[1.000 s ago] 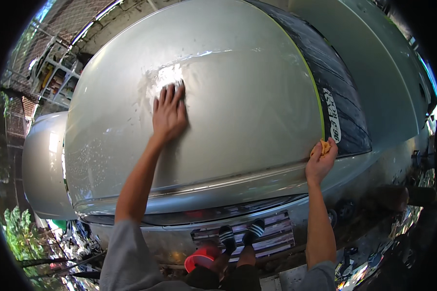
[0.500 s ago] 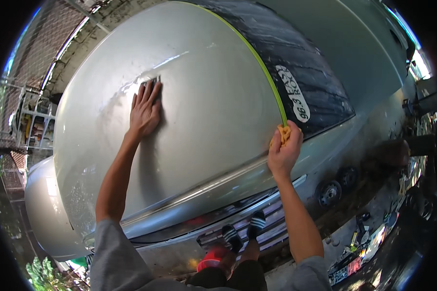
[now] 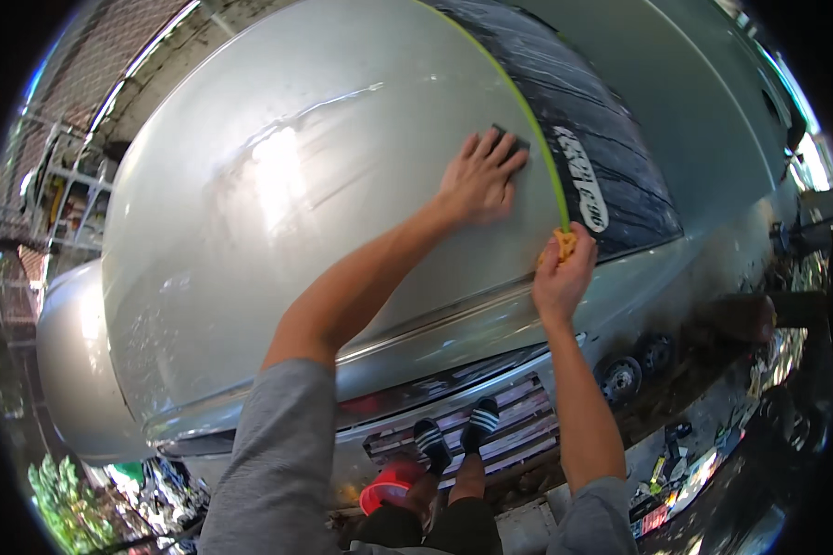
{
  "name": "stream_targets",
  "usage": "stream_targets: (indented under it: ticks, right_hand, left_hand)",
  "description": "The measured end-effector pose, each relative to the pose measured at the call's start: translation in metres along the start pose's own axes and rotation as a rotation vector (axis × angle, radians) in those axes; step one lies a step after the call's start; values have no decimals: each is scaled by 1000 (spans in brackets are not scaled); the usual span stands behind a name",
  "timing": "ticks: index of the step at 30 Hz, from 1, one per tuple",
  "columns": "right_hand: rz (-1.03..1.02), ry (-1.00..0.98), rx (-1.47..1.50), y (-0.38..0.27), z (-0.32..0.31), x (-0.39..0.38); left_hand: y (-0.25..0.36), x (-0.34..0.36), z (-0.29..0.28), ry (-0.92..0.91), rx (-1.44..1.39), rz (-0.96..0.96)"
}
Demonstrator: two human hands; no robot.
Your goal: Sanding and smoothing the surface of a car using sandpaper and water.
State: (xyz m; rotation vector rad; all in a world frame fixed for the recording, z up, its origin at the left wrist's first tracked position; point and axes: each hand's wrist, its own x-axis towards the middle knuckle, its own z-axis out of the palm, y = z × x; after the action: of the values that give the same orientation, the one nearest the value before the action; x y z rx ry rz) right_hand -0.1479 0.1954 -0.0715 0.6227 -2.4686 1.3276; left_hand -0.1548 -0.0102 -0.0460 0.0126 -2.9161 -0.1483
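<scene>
In front of me is the wet silver roof (image 3: 361,231) of a vehicle. My left hand (image 3: 479,176) presses on it near the dark windshield, fingers over a small dark flat pad (image 3: 513,139) that looks like sandpaper or a sanding block. Most of the pad is hidden beneath the fingers. At the roof's near right corner, my right hand (image 3: 565,279) is closed round a crumpled yellow cloth or sponge (image 3: 565,244). A yellow-green strip (image 3: 534,129) follows the border between roof and glass and ends at that hand.
The streaked windshield (image 3: 611,139) bears a white sticker (image 3: 578,176). My feet stand on a slatted wooden platform (image 3: 518,435) beside a red bucket (image 3: 393,483). Loose wheels (image 3: 620,377) lie to the right, a white metal rack (image 3: 72,199) stands at the left.
My left hand has swept right across the roof with the dark pad, from the middle to near the windshield edge. My right hand keeps its hold at the corner. The view has shifted slightly.
</scene>
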Motion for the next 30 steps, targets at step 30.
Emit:
stream_targets:
  ticks: [30]
  right_hand:
    - [59, -1, 23, -10, -6, 0]
  left_hand:
    - [-110, -24, -66, -92, 145, -274]
